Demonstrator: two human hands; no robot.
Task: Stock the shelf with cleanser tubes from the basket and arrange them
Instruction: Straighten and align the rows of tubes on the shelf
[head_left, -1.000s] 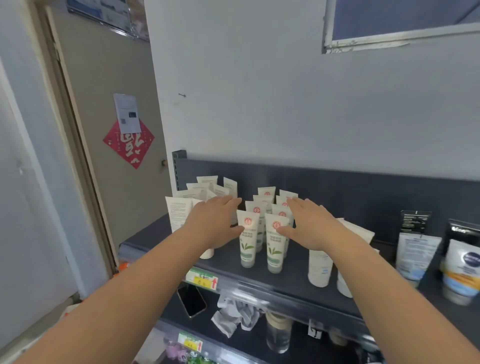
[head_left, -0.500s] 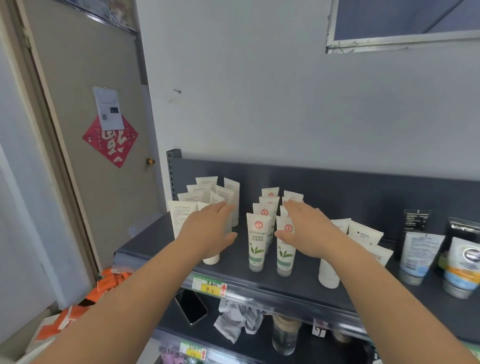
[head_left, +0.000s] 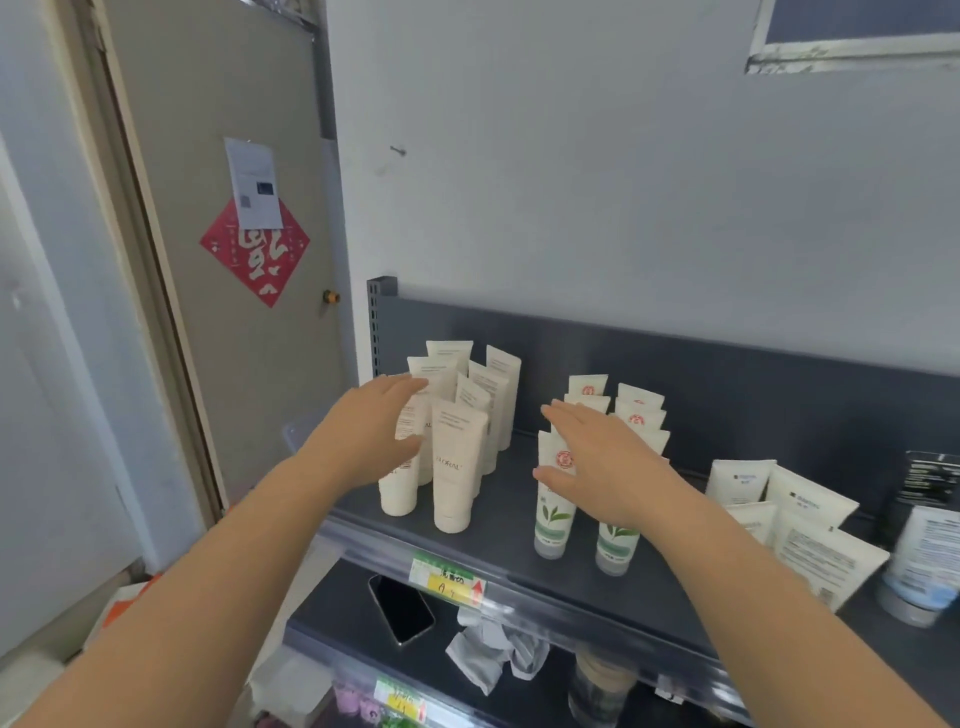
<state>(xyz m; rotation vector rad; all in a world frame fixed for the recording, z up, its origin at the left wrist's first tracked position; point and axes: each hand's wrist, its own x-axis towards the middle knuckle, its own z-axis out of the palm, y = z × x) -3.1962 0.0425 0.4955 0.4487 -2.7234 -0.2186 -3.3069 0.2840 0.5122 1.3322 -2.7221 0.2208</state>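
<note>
Dark shelf (head_left: 498, 525) under a pale wall, and we hover our left hand (head_left: 363, 441) and right hand (head_left: 602, 467), grip wide and empty, over upright cleanser tubes (head_left: 457, 467), probably light, squashy, best pinched mid-body.

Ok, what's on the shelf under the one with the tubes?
On the lower shelf: a phone lying flat, a crumpled cloth and a jar. Further right, the upper shelf and the right arm hide it.

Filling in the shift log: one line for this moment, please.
stage: arranging | left hand: open, at cream tubes | right hand: open, over green-leaf tubes | shelf: stocked
</note>
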